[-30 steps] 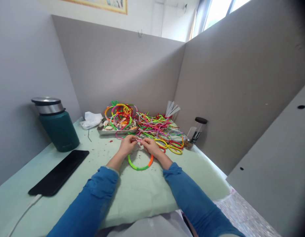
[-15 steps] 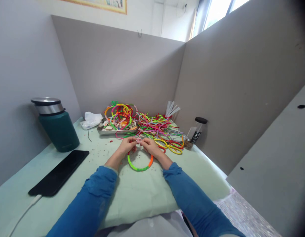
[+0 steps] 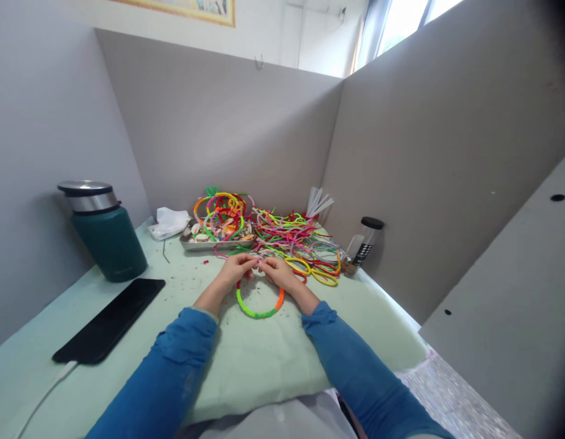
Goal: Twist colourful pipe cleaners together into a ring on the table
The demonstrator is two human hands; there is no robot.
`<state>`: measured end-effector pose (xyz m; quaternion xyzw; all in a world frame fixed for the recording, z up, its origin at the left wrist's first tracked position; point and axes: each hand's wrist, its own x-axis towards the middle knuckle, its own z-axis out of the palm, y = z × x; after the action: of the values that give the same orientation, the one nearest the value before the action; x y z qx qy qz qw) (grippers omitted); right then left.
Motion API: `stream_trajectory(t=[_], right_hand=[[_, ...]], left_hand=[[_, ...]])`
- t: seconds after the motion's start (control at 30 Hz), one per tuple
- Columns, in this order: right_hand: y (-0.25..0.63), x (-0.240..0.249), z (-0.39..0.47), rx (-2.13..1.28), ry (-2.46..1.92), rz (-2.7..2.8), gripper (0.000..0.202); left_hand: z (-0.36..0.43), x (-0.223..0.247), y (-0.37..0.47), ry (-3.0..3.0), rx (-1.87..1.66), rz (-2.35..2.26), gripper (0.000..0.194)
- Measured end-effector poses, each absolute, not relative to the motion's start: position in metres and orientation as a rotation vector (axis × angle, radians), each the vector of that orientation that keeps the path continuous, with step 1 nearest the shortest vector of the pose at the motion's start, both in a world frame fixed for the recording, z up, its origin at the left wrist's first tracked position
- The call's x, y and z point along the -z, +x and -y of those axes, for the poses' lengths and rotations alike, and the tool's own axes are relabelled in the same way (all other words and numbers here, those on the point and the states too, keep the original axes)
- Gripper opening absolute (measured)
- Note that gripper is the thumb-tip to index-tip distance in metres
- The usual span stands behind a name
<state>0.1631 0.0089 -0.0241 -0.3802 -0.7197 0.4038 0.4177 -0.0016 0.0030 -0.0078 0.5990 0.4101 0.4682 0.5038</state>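
Note:
A ring of fuzzy pipe cleaner [image 3: 260,314], coloured green, orange and red, lies toward me over the table. My left hand [image 3: 237,270] pinches the ring's far side, its fingertips closed. Right beside it, my right hand [image 3: 276,270] is closed on the same far part, and the fingertips of both hands meet there. The fingers hide most of that stretch of the ring. Just beyond my hands, a pile of loose pipe cleaners [image 3: 289,231] in many colours spreads over the table.
A metal tray [image 3: 218,246] with shells and several coloured rings stands behind my left hand. At left are a teal tumbler [image 3: 109,241] and a black phone [image 3: 111,320] on a cable. A black-capped bottle [image 3: 367,241] leans at right. Grey partitions [image 3: 218,122] enclose the table.
My fingertips have drawn slightly closer together, and the pink piece visible between them before is now mostly covered. The ring and both arms stay nearly in place.

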Motion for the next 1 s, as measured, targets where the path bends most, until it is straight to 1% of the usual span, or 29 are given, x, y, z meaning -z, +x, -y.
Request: stream_trajectory(t=[0.4,0.67,1.0], right_hand=[[0.1640,0.0243,-0.0087,-1.050,-0.949,1.791,0.032],[0.1641,0.0209,-0.0065,-1.066,-0.959,1.753,0.035],[0.1633,0.0202,-0.0057,-1.093,-0.964,1.723,0.029]], left_hand=[[-0.0019,0.0049,0.0003,1.474,-1.173,-1.030,0.035],[0.0044,-0.0014,0.0022,1.468,-1.152,-0.989,0.037],[0.0002,0.0006,0.0024,1.532,-1.177,-1.026,0.026]])
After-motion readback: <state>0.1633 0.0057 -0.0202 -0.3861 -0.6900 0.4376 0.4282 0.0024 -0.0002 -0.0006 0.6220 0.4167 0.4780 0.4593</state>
